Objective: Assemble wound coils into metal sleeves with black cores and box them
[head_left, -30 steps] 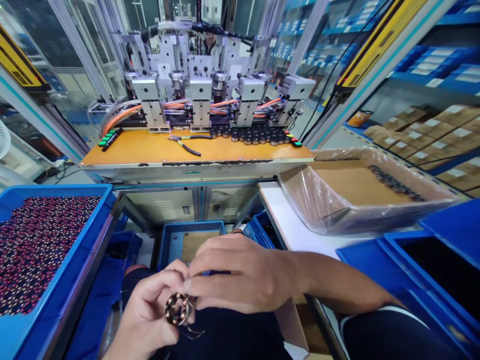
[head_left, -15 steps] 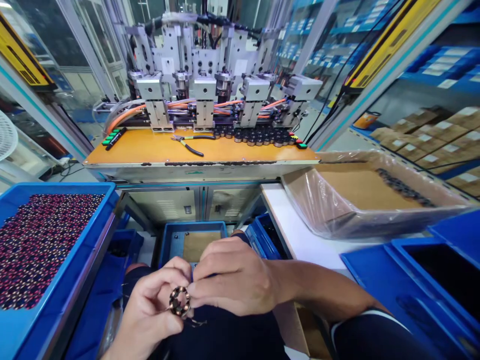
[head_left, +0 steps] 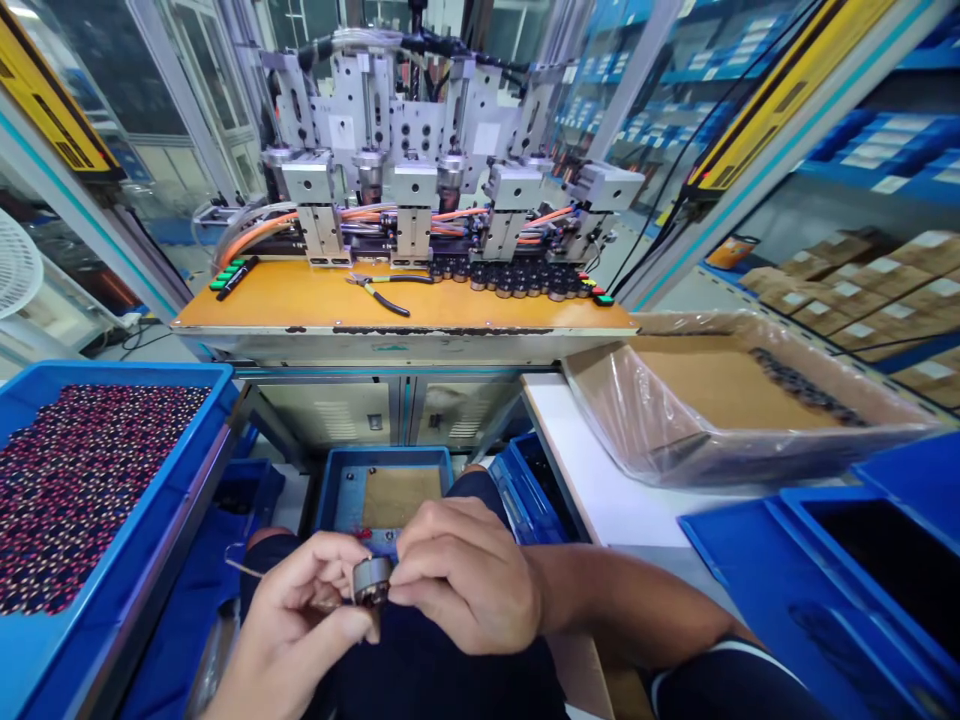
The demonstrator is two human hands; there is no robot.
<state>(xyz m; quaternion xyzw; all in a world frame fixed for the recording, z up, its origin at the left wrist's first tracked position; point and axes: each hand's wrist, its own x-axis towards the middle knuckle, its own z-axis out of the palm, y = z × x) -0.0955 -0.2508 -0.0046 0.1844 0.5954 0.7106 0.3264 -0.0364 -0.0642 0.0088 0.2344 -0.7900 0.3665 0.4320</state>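
Observation:
A small round metal part with copper windings (head_left: 371, 581) is held above my lap, its grey outer side now facing me. My left hand (head_left: 304, 610) grips it between thumb and fingers from the left. On its right side, the closed fingertips of my right hand (head_left: 469, 575) touch or pinch at its edge; anything between them is too small to make out. A thin wire sticks out to the left, behind my left hand.
A blue tray (head_left: 229, 385) of wound parts is at the left. Pliers (head_left: 382, 293) and dark round parts (head_left: 525, 279) lie on the orange bench (head_left: 285, 318) before the machine. A plastic-lined box (head_left: 645, 450) stands right. A blue bin (head_left: 326, 490) sits below.
The round part has turned from showing its open ring face to showing its grey outer side. My right hand has shifted slightly down, its fingertips still at the part.

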